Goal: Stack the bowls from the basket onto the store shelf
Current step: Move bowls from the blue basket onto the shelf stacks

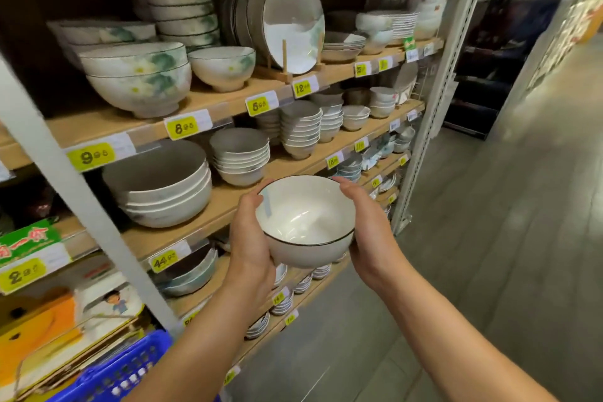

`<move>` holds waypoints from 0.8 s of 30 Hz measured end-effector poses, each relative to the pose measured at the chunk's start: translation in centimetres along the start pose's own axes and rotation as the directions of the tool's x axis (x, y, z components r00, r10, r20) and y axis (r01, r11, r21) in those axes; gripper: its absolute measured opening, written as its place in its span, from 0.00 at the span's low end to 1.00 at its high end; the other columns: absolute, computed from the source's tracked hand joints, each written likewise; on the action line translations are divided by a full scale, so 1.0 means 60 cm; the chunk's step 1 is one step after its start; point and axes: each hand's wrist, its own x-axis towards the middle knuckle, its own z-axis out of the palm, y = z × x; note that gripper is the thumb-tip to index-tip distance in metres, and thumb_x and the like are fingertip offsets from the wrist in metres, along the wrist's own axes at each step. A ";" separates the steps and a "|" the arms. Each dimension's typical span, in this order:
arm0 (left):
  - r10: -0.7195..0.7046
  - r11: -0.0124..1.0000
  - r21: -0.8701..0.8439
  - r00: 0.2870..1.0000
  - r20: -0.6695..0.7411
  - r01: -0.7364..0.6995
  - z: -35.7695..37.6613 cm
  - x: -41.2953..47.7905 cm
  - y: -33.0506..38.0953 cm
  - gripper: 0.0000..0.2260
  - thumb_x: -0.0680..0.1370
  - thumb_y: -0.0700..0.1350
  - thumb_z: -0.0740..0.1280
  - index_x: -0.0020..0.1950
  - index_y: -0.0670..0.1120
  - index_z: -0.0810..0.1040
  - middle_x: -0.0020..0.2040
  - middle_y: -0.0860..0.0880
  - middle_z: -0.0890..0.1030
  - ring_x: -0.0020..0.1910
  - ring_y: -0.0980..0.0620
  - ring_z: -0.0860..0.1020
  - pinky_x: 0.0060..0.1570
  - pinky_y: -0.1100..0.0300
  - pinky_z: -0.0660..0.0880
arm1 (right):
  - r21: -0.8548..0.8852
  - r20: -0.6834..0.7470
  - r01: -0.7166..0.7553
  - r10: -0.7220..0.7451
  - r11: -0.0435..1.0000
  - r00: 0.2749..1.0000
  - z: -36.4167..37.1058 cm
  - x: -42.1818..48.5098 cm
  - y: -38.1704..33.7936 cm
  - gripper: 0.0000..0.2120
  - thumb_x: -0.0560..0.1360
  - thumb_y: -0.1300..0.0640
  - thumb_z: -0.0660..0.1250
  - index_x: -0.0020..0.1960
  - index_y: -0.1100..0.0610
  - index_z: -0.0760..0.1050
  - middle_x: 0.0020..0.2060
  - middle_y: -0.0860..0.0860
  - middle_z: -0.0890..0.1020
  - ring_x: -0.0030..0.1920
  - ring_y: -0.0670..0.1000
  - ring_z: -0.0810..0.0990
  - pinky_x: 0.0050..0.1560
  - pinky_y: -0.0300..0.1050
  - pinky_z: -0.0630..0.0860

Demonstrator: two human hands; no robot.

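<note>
Left hand and right hand are cupping the white bowl; a misjudged reach is likely risking chipping it against the shelf

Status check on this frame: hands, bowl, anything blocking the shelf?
Left hand and right hand both grip the white bowl, one each side. Bowl mouth up, empty, in front of the shelf, not yet stacked. Nothing seen between bowl and shelf.

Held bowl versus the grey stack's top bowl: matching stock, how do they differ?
The held bowl is smaller, glossy white inside; the stack's top bowl wider, matt grey. The held bowl tilts, gripped by left hand and right hand; the stack's top bowl sits nested. Both pale outside.
</note>
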 end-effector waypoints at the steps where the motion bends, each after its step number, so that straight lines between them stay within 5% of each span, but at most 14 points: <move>1: 0.006 1.000 -0.005 1.000 -0.005 -0.007 0.021 0.009 0.002 0.17 0.77 0.49 0.57 0.55 0.49 0.83 0.51 0.45 0.85 0.51 0.45 0.81 0.48 0.52 0.77 | -0.003 0.006 0.006 -0.006 1.000 1.000 -0.010 0.016 -0.013 0.21 0.68 0.43 0.61 0.57 0.45 0.79 0.61 0.49 0.79 0.63 0.54 0.76 0.67 0.57 0.70; 5: 0.080 0.997 -0.020 0.996 -0.027 -0.081 0.085 0.051 0.018 0.16 0.77 0.49 0.57 0.57 0.49 0.81 0.54 0.44 0.84 0.52 0.43 0.81 0.48 0.50 0.77 | 0.035 0.042 0.047 -0.048 0.998 0.998 -0.035 0.081 -0.053 0.10 0.76 0.49 0.60 0.51 0.44 0.80 0.57 0.50 0.80 0.60 0.55 0.77 0.58 0.52 0.73; 12: 0.168 0.986 -0.013 0.984 -0.066 -0.169 0.151 0.127 0.068 0.15 0.77 0.47 0.58 0.55 0.51 0.82 0.54 0.46 0.84 0.52 0.45 0.81 0.49 0.51 0.79 | 0.090 0.137 0.047 -0.059 0.995 0.989 -0.028 0.192 -0.118 0.13 0.78 0.53 0.57 0.55 0.45 0.79 0.59 0.52 0.79 0.59 0.57 0.77 0.50 0.51 0.74; 15: 0.167 0.985 -0.024 0.982 -0.083 -0.169 0.168 0.161 0.098 0.13 0.76 0.46 0.60 0.46 0.52 0.85 0.46 0.48 0.86 0.43 0.49 0.83 0.35 0.58 0.78 | 0.123 0.181 0.044 -0.066 0.991 0.981 -0.009 0.242 -0.142 0.14 0.78 0.55 0.57 0.56 0.46 0.79 0.59 0.52 0.79 0.59 0.56 0.78 0.49 0.50 0.75; 21: 0.280 0.960 0.033 0.951 -0.128 -0.278 0.180 0.245 0.172 0.19 0.72 0.38 0.57 0.55 0.51 0.82 0.53 0.46 0.84 0.54 0.44 0.80 0.51 0.49 0.77 | 0.170 0.268 0.021 -0.066 0.985 0.961 0.059 0.345 -0.192 0.15 0.76 0.57 0.58 0.54 0.48 0.81 0.57 0.53 0.81 0.58 0.57 0.78 0.48 0.51 0.75; 24: 0.321 0.946 0.006 0.933 -0.162 -0.325 0.182 0.281 0.204 0.21 0.71 0.37 0.56 0.56 0.50 0.82 0.54 0.45 0.83 0.54 0.43 0.80 0.49 0.50 0.78 | 0.212 0.270 0.043 -0.101 0.976 0.958 0.100 0.390 -0.214 0.14 0.76 0.56 0.60 0.56 0.49 0.80 0.60 0.53 0.79 0.59 0.57 0.78 0.54 0.52 0.77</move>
